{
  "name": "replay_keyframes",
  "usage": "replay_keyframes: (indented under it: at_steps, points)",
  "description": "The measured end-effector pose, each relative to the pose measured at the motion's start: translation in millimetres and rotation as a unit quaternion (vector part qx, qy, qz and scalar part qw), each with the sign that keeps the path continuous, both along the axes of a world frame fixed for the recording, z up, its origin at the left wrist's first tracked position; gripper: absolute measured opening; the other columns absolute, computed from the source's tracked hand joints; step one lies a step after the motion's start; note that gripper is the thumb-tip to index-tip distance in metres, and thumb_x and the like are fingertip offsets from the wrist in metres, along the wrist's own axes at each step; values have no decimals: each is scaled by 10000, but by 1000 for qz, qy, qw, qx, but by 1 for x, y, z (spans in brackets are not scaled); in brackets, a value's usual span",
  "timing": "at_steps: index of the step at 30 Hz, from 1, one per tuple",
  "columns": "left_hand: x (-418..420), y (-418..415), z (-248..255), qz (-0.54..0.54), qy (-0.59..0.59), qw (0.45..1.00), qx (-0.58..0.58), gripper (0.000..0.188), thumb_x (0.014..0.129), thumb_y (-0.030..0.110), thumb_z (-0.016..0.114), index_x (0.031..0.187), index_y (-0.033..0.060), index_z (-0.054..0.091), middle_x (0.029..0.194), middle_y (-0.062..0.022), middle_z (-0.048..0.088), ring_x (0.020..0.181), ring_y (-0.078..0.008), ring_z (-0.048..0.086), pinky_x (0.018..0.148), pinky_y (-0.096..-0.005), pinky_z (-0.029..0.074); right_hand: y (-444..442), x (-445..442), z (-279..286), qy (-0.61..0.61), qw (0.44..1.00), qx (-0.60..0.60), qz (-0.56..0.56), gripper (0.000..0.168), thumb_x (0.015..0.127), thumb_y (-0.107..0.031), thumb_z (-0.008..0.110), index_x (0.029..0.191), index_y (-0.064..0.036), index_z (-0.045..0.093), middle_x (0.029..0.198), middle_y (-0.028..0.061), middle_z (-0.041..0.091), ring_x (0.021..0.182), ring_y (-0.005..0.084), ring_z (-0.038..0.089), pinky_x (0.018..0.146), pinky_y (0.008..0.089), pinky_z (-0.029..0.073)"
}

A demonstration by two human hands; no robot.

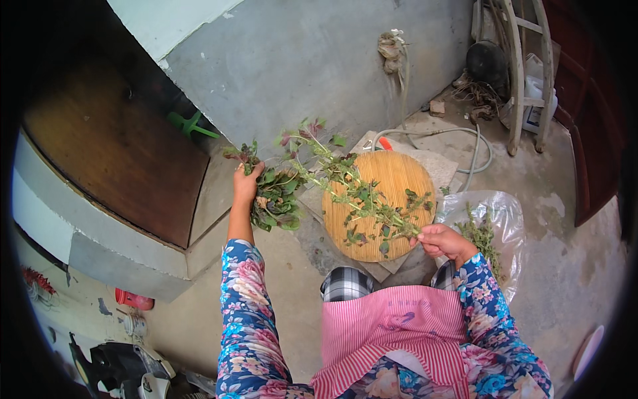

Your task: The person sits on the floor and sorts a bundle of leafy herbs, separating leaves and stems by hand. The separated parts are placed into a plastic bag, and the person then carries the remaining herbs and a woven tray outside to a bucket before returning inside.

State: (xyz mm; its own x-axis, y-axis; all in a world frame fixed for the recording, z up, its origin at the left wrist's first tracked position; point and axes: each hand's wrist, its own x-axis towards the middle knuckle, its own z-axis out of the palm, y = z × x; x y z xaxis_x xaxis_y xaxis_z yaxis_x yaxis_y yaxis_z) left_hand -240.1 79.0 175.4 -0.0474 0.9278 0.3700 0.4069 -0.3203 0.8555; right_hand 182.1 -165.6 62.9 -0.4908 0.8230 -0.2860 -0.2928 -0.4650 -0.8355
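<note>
My left hand (246, 180) grips a bunch of green and purple-red leaves (277, 199), held out to the left of a round wooden board (344, 229). Between the thumb and fingers of my right hand (442, 241) are the ends of long leafy plant stems (356, 192) with knobbly seed heads. These stems reach across the board toward the upper left, their far tips spreading past its edge. Small loose leaves (356, 236) lie on the wood. Right of the board, a clear plastic sheet or bag (508, 214) bears more stripped green stems (481, 232), partly hidden by my right forearm.
A pale hose (481, 164) curls over the concrete floor behind the board, from a wrapped tap (391, 52) on the grey wall. At the back right a wooden ladder-like frame (518, 75) leans near a white jug (536, 99). A brown door (124, 149) stands left.
</note>
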Motion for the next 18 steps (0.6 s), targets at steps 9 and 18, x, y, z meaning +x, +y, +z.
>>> replay_keyframes:
  at_steps: [9, 18]
  points:
    - [41, -22, 10, -174, 34, 983, 50, 650, 708, 24, 677, 1297, 93, 410, 1057, -71, 559, 903, -135, 529, 787, -272, 451, 0, -4, -1, -9, 999, 22, 23, 253, 920, -188, 465, 1013, 24, 567, 510, -60, 363, 403, 26, 258, 378, 189, 189]
    - [58, -6, -17, 0, 214, 977, 4, 313, 682, 188, 657, 924, -5, 613, 787, -196, 627, 721, -291, 605, 685, -367, 455, -2, -6, 2, -17, 999, 38, 30, 243, 917, -178, 461, 1008, 17, 573, 511, -66, 360, 411, 25, 270, 384, 186, 196]
